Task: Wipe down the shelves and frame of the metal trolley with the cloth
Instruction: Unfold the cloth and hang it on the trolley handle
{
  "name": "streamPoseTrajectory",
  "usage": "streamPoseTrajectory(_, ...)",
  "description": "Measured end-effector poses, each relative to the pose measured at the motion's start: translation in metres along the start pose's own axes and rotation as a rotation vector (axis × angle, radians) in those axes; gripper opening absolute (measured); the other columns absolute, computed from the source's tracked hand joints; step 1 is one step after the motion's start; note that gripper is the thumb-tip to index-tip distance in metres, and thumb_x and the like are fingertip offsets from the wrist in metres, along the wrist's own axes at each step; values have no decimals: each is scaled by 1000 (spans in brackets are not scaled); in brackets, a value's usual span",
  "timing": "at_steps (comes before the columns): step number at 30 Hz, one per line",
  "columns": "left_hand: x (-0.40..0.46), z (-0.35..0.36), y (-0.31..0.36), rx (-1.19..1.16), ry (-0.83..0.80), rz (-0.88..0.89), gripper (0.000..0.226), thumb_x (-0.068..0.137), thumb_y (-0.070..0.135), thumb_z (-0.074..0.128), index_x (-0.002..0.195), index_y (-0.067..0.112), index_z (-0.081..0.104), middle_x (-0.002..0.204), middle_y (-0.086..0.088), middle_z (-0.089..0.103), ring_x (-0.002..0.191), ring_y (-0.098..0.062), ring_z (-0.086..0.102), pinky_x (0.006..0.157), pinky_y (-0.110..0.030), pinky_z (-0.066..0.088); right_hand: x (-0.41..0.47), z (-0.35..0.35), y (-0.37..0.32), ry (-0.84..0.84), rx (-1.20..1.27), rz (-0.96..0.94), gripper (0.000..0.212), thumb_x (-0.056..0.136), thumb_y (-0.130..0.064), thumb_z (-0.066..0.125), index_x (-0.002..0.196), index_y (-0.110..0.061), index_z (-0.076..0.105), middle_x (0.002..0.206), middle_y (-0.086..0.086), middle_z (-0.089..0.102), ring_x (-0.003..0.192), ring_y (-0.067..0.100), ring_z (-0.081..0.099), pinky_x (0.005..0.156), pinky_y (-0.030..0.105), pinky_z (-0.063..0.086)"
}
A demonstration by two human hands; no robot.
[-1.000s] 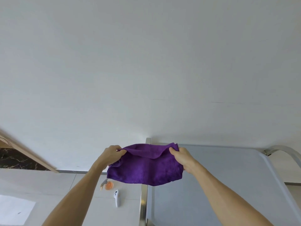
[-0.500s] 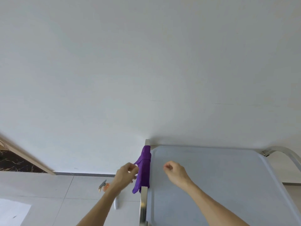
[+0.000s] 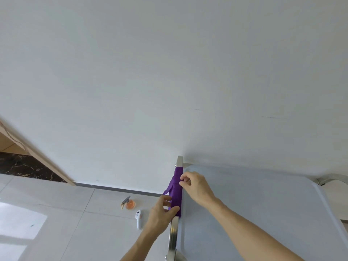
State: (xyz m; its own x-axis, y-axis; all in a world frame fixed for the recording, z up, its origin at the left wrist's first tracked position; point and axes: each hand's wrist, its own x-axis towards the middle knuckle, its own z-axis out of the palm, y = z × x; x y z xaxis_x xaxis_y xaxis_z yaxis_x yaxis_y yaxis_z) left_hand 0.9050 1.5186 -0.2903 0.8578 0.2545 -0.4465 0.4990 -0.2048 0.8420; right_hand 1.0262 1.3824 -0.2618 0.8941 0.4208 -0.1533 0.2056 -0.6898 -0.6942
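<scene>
A purple cloth (image 3: 176,187) hangs draped over the metal rail (image 3: 173,234) on the left side of the trolley, beside its grey top shelf (image 3: 254,208). My left hand (image 3: 162,213) grips the cloth's lower end from the outer side, thumb on top. At the cloth's upper part, my right hand (image 3: 195,186) pinches it with fingertips from the shelf side. The cloth's far side is hidden behind the rail.
On the white tiled floor to the left lie an orange spray bottle (image 3: 129,203) and a white handheld controller (image 3: 139,218). A white wall stands close behind the trolley. The trolley's curved handle (image 3: 331,178) shows at the right edge. A wooden door frame (image 3: 37,157) runs at far left.
The cloth, first held spread between both hands, now hangs over the left rail. My right hand has moved left onto it and my left hand has slid down to its lower end.
</scene>
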Motion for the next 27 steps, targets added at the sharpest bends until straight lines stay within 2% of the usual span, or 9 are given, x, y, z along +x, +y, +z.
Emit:
streamPoseTrajectory(3, -1, 1, 1, 21, 4, -10, 31, 90, 26, 69, 118, 23, 54, 110, 2, 64, 87, -18, 70, 70, -32, 60, 14, -3, -7, -65, -166, -50, 11, 94, -24, 63, 100, -15, 67, 98, 1, 63, 87, 17, 61, 80, 31, 52)
streamPoseTrajectory(6, -1, 1, 1, 24, 7, -15, 31, 90, 25, 69, 118, 23, 55, 107, 3, 65, 84, -17, 70, 71, -33, 60, 25, -5, -12, -160, -367, -92, 13, 98, -23, 55, 100, -13, 63, 103, 3, 63, 91, 23, 61, 78, 34, 49)
streamPoseTrajectory(11, -2, 1, 1, 44, 11, -8, 27, 90, 27, 67, 115, 25, 55, 104, 9, 66, 77, -6, 69, 66, -20, 55, 41, -5, -25, -249, -727, -190, 12, 100, -12, 39, 95, -8, 49, 102, 15, 65, 87, 37, 63, 66, 39, 40)
streamPoseTrajectory(13, -1, 1, 2, 50, 12, -5, 27, 90, 27, 67, 113, 25, 55, 102, 10, 65, 74, -3, 69, 62, -16, 52, 52, -11, -30, -196, -694, -152, 15, 100, -10, 38, 103, -6, 52, 99, 16, 66, 85, 37, 64, 65, 37, 39)
streamPoseTrajectory(16, -1, 2, 2, 63, 26, -9, 29, 89, 28, 68, 114, 24, 55, 105, 7, 64, 83, -9, 68, 61, -12, 47, 64, -19, -31, -135, -615, -39, 20, 97, -3, 40, 114, -5, 50, 99, 15, 63, 86, 35, 62, 66, 35, 39)
streamPoseTrajectory(19, 0, 3, 1, 71, 16, -15, 30, 88, 28, 68, 114, 26, 53, 106, 4, 64, 89, -13, 68, 64, -14, 49, 63, -17, -30, -81, -509, 18, 21, 95, 0, 38, 111, -8, 49, 91, 11, 59, 75, 31, 54, 63, 35, 40)
streamPoseTrajectory(21, 1, 3, 1, 72, 3, -23, 28, 89, 28, 68, 113, 26, 53, 106, 4, 65, 87, -13, 69, 63, -14, 50, 56, -11, -31, -45, -424, -54, 15, 100, -13, 39, 104, -12, 53, 90, 7, 65, 75, 29, 57, 64, 35, 45)
streamPoseTrajectory(24, 2, 3, 0, 68, 0, -10, 23, 89, 25, 67, 108, 27, 54, 101, 5, 66, 82, -11, 69, 58, -9, 44, 41, 3, -30, -143, -420, -199, 24, 100, -28, 40, 98, -18, 62, 96, 1, 68, 84, 26, 62, 71, 35, 48)
streamPoseTrajectory(27, 1, 3, 0, 75, 3, 3, 21, 90, 24, 67, 105, 28, 54, 100, 6, 66, 81, -12, 69, 58, -9, 43, 37, 13, -25, -322, -472, -211, 32, 102, -29, 38, 116, -16, 65, 116, 1, 58, 108, 23, 57, 84, 37, 47)
